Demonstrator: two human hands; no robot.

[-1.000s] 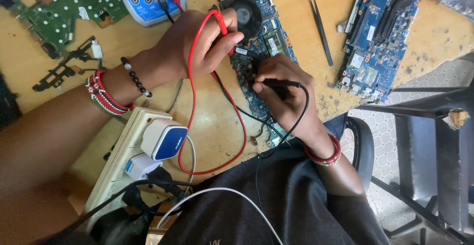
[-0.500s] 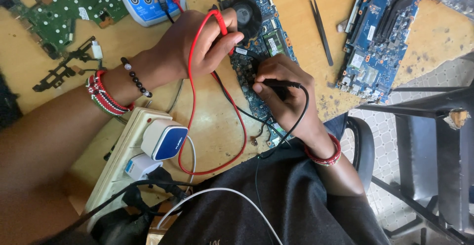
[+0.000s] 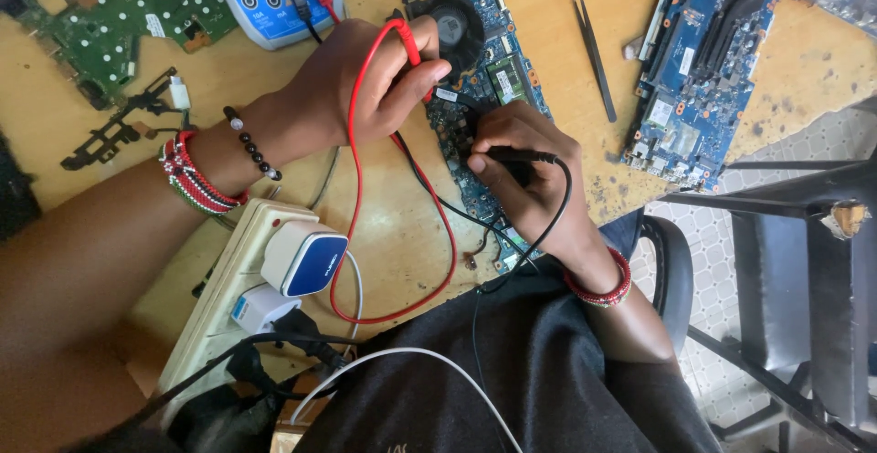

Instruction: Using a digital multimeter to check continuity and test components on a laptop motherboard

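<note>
While the left hand (image 3: 365,88) grips a red probe (image 3: 409,44) and the right hand (image 3: 521,165) pinches a black probe (image 3: 523,155) on the blue circuit board (image 3: 484,97) lying on the bench (image 3: 402,234), one slip might bridge neighbouring contacts.

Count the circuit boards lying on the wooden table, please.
3: a blue board under both hands, a second blue board at right, a green board top left. Another at the top-right corner is cut off.

small white rectangular label (image 3: 156,26) on green circuit board (image 3: 110,24), upper left of frame, white sticker (image 3: 679,60) on blue board (image 3: 699,79), upper right, no packages, signs or screens visible
</note>
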